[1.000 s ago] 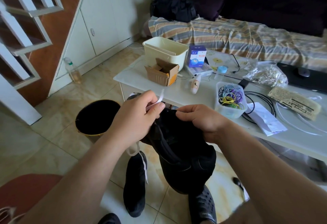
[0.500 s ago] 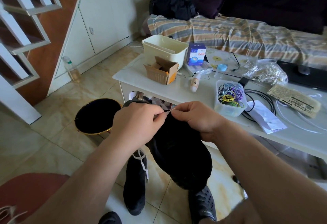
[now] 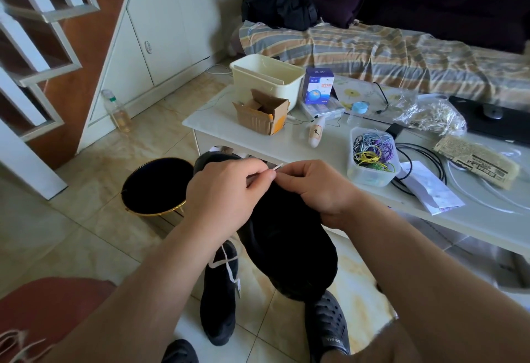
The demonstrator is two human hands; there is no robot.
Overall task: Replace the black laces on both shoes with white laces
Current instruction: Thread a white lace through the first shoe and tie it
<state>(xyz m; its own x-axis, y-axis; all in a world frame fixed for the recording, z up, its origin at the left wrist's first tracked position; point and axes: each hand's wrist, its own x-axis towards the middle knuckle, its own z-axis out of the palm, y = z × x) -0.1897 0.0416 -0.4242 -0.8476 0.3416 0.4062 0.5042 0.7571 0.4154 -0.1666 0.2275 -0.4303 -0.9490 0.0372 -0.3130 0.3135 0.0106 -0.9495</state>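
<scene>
A black shoe (image 3: 289, 248) hangs in the air between my hands, above the floor. My left hand (image 3: 226, 190) pinches the tip of a white lace (image 3: 276, 167) between thumb and forefinger at the shoe's top. My right hand (image 3: 318, 190) grips the shoe's upper edge, its fingertips right beside the lace tip. More of the white lace (image 3: 226, 262) hangs down below my left wrist. A second black shoe (image 3: 218, 299) lies on the tiled floor beneath, with the hanging lace across it.
A black round bin (image 3: 155, 185) with a gold rim stands on the floor at the left. The white low table (image 3: 223, 130) behind carries a cream tub (image 3: 266, 79), a cardboard box (image 3: 262, 114), a tub of rubber bands (image 3: 371, 156) and cables. A striped sofa (image 3: 387, 56) sits beyond.
My left hand brought the lace tip down from its raised position to meet my right fingertips at the shoe's top. The shoe shifted slightly with my hands.
</scene>
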